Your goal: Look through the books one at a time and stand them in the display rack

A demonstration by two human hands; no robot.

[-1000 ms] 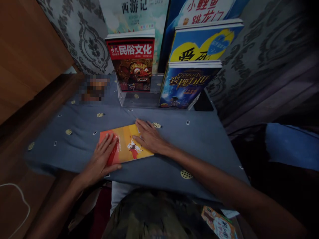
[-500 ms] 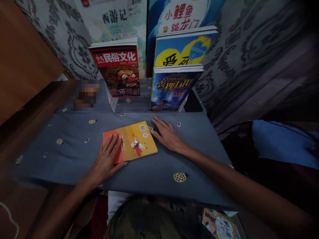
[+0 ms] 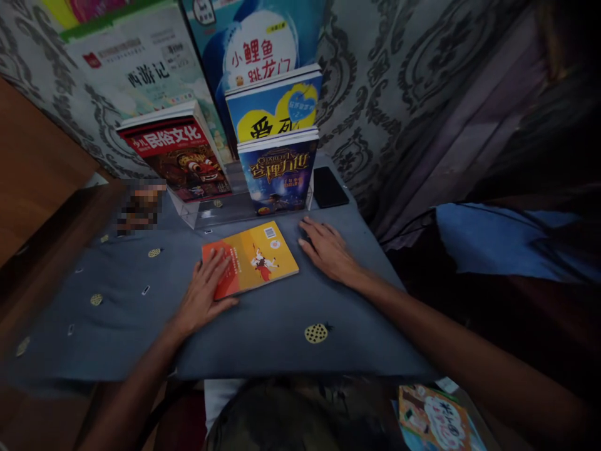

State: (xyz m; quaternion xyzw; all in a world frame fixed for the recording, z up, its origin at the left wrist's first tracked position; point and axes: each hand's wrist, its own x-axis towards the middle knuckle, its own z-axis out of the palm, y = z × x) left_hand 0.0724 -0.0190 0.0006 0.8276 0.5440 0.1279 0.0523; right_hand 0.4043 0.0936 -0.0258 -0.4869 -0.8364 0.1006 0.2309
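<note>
A thin book (image 3: 253,258) with an orange and yellow cover, a barcode and a drawn rider on a white horse lies flat on the table, slightly turned. Across its left end rests my left hand (image 3: 201,291), fingers stretched out on the cover and thumb spread along the near edge. To the right of the book, my right hand (image 3: 328,250) lies palm down on the cloth, fingers extended, with a small gap to the cover. Neither hand grips anything.
Behind the book, a clear acrylic stand (image 3: 220,216) holds upright books, among them a red-topped one (image 3: 183,156) and a dark blue one (image 3: 282,178). A black phone (image 3: 331,186) lies beside it. Below the table's right front edge are more books (image 3: 434,416).
The view has swung to the right, so the stand appears further left. My right hand has slid slightly away from the book's right edge. My left hand stays on the cover.
</note>
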